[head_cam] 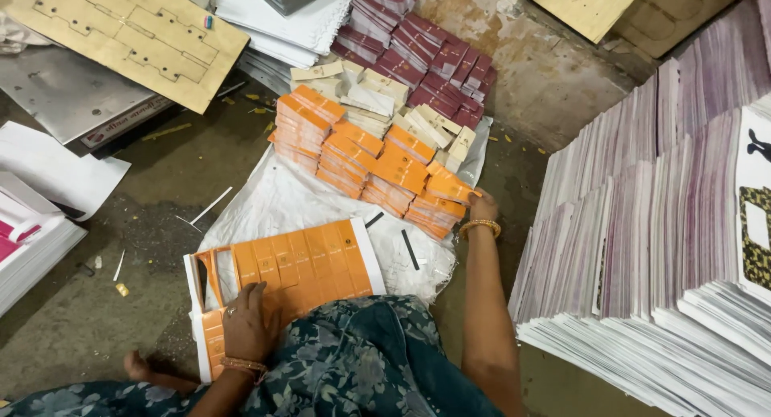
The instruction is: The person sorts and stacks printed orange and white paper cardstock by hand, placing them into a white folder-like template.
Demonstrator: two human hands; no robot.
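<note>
Head view: left hand [247,321] flat on orange printed sheet [293,268], fingers spread, released, pressing the sheet against the stack on the floor beside the lap. Right hand [483,204] stretched forward, touching the nearest orange card bundle [450,188]; finger state not discernible, hand partly hidden behind the bundle. Orange bundles stacked on white sack [277,200]. Behind: cream bundles [365,92], maroon bundles [426,40]. Right: tall paper stacks [642,248]. Upper left: cardboard die board [120,32].
</note>
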